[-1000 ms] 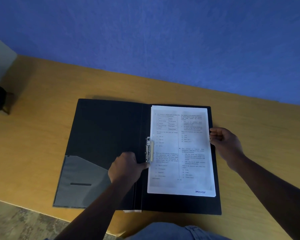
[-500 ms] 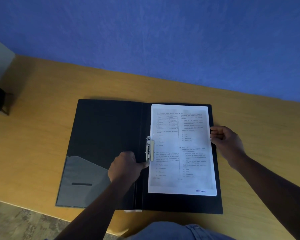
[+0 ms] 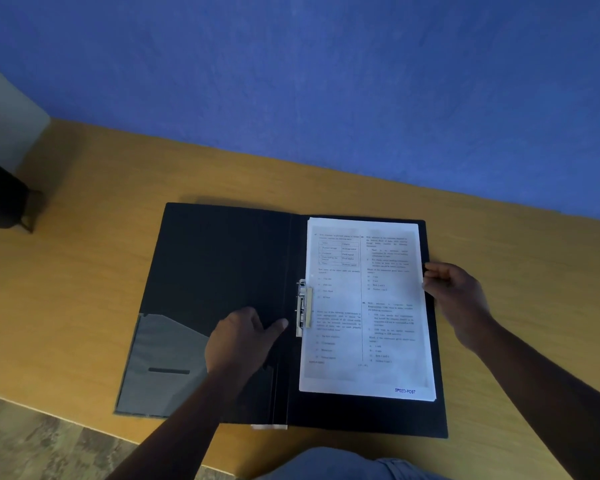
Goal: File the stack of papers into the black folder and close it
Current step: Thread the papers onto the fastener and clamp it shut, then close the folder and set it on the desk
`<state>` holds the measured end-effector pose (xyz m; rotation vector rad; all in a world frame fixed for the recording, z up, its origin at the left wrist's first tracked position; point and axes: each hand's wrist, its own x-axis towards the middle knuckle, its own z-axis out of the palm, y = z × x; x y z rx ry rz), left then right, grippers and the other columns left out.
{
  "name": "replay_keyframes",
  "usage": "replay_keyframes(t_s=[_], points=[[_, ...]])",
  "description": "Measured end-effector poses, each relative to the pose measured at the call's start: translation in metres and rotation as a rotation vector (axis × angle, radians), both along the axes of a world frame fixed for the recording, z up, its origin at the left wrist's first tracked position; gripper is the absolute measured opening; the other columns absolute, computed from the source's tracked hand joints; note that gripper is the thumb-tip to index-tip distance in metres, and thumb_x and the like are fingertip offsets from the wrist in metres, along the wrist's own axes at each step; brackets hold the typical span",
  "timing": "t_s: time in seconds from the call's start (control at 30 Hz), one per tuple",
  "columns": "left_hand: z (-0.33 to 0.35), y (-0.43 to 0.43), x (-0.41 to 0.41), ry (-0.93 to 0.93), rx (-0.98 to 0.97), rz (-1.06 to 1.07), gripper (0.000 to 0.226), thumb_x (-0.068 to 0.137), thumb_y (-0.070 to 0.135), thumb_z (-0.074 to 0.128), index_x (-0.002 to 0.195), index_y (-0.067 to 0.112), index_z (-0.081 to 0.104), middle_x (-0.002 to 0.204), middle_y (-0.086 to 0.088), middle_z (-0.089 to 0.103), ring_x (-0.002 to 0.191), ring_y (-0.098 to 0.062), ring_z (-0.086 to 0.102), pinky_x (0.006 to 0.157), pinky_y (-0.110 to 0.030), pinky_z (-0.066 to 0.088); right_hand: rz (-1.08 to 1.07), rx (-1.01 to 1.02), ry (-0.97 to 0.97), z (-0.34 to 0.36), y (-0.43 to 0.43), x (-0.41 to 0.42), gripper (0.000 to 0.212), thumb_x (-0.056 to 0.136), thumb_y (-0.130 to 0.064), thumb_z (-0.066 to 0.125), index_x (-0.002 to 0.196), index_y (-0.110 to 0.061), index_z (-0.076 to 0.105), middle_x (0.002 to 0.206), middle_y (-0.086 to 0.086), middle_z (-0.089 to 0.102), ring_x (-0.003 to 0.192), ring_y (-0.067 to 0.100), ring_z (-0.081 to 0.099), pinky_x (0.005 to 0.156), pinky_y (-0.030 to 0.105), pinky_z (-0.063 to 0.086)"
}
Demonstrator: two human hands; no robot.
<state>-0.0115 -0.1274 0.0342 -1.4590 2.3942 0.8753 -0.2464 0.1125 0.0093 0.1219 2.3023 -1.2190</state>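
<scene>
The black folder (image 3: 222,258) lies open flat on the wooden table (image 3: 84,237). A stack of white printed papers (image 3: 364,306) rests on its right half, with its left edge under the metal clip (image 3: 303,306) at the spine. My left hand (image 3: 239,341) rests on the folder's left inner cover, fingers loosely curled. Its thumb points at the clip with a small gap between them. My right hand (image 3: 458,296) is at the right edge of the stack, with its fingertips curled on that edge.
A grey pocket (image 3: 160,358) sits in the lower left of the folder. A dark object (image 3: 0,199) stands at the table's far left. The blue wall (image 3: 326,98) runs behind the table, and its near edge drops to a patterned floor (image 3: 32,441).
My left thumb has drawn back slightly from the clip that it was touching. The right hand and the papers have stayed where they were.
</scene>
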Motion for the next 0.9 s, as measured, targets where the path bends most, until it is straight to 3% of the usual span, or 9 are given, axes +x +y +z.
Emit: replay_keyframes(t_s=[0.1, 0.2, 0.3, 0.43, 0.5, 0.6, 0.7, 0.8, 0.9], points=[[0.003, -0.024, 0.016, 0.18, -0.079, 0.086, 0.031, 0.083, 0.047, 0.074, 0.072, 0.021, 0.06, 0.069, 0.008, 0.062, 0.068, -0.017, 0.063, 0.057, -0.029, 0.047, 0.015, 0.039, 0.08, 0.011, 0.003, 0.021, 0.036, 0.089, -0.008, 0.062, 0.124, -0.016, 0.062, 0.112, -0.004, 0.065, 0.098, 0.016, 0.062, 0.072, 0.027, 0.047], [0.002, -0.055, 0.039, 0.302, -0.181, 0.187, 0.018, 0.086, 0.028, 0.075, 0.09, 0.013, 0.067, 0.091, -0.005, 0.067, 0.084, -0.029, 0.066, 0.069, -0.036, 0.051, 0.064, 0.134, 0.185, 0.015, 0.016, 0.053, 0.038, 0.088, -0.006, 0.063, 0.125, -0.014, 0.061, 0.113, -0.002, 0.063, 0.101, 0.016, 0.059, 0.074, 0.029, 0.046], [0.002, -0.08, 0.069, 0.27, -0.275, 0.286, 0.031, 0.084, 0.017, 0.076, 0.111, 0.006, 0.067, 0.116, -0.018, 0.062, 0.107, -0.04, 0.06, 0.09, -0.047, 0.05, 0.086, 0.194, 0.188, 0.012, 0.028, 0.085, 0.034, 0.087, -0.009, 0.064, 0.119, -0.02, 0.062, 0.113, 0.003, 0.064, 0.095, 0.021, 0.062, 0.064, 0.031, 0.05], [0.001, -0.105, 0.101, 0.069, -0.161, 0.367, 0.053, 0.085, 0.028, 0.07, 0.134, 0.011, 0.056, 0.135, -0.018, 0.055, 0.12, -0.041, 0.055, 0.095, -0.051, 0.047, 0.115, 0.172, 0.186, 0.021, 0.032, 0.116, 0.028, 0.086, -0.007, 0.065, 0.11, -0.021, 0.067, 0.109, 0.007, 0.065, 0.091, 0.02, 0.061, 0.074, 0.032, 0.045], [0.0, -0.11, 0.11, 0.011, -0.047, 0.384, 0.05, 0.086, 0.031, 0.068, 0.129, 0.008, 0.059, 0.127, -0.02, 0.062, 0.113, -0.041, 0.059, 0.09, -0.048, 0.049, 0.135, 0.146, 0.16, 0.027, 0.033, 0.127, 0.027, 0.086, -0.007, 0.066, 0.106, -0.023, 0.067, 0.106, 0.005, 0.066, 0.088, 0.014, 0.061, 0.075, 0.03, 0.042], [0.007, -0.114, 0.114, 0.104, 0.02, 0.421, 0.024, 0.089, 0.02, 0.065, 0.098, -0.001, 0.071, 0.1, -0.026, 0.07, 0.091, -0.04, 0.063, 0.077, -0.048, 0.051, 0.177, 0.12, 0.155, 0.036, 0.034, 0.137, 0.024, 0.086, -0.008, 0.067, 0.102, -0.025, 0.068, 0.103, 0.0, 0.069, 0.088, 0.0, 0.06, 0.073, 0.028, 0.042], [0.025, -0.122, 0.118, 0.221, -0.003, 0.478, 0.028, 0.094, 0.017, 0.059, 0.083, -0.006, 0.071, 0.095, -0.031, 0.069, 0.085, -0.039, 0.062, 0.077, -0.049, 0.051, 0.216, 0.114, 0.097, 0.042, 0.037, 0.143, 0.022, 0.086, -0.01, 0.067, 0.099, -0.028, 0.067, 0.102, -0.002, 0.07, 0.089, 0.003, 0.062, 0.065, 0.023, 0.043], [0.059, -0.118, 0.119, 0.431, 0.076, 0.514, 0.022, 0.092, 0.018, 0.063, 0.081, 0.002, 0.072, 0.086, -0.019, 0.07, 0.076, -0.028, 0.058, 0.066, -0.042, 0.047, 0.259, 0.107, 0.043, 0.045, 0.041, 0.149, 0.023, 0.086, -0.012, 0.068, 0.096, -0.032, 0.068, 0.106, -0.005, 0.071, 0.092, 0.009, 0.067, 0.066, 0.026, 0.047], [0.097, -0.098, 0.11, 0.613, 0.192, 0.358, 0.026, 0.098, 0.013, 0.058, 0.074, 0.006, 0.066, 0.072, -0.008, 0.06, 0.066, -0.025, 0.051, 0.06, -0.034, 0.037, 0.264, 0.083, -0.002, 0.052, 0.043, 0.156, 0.019, 0.086, -0.012, 0.069, 0.095, -0.028, 0.069, 0.104, -0.007, 0.071, 0.089, 0.007, 0.066, 0.065, 0.023, 0.046]])
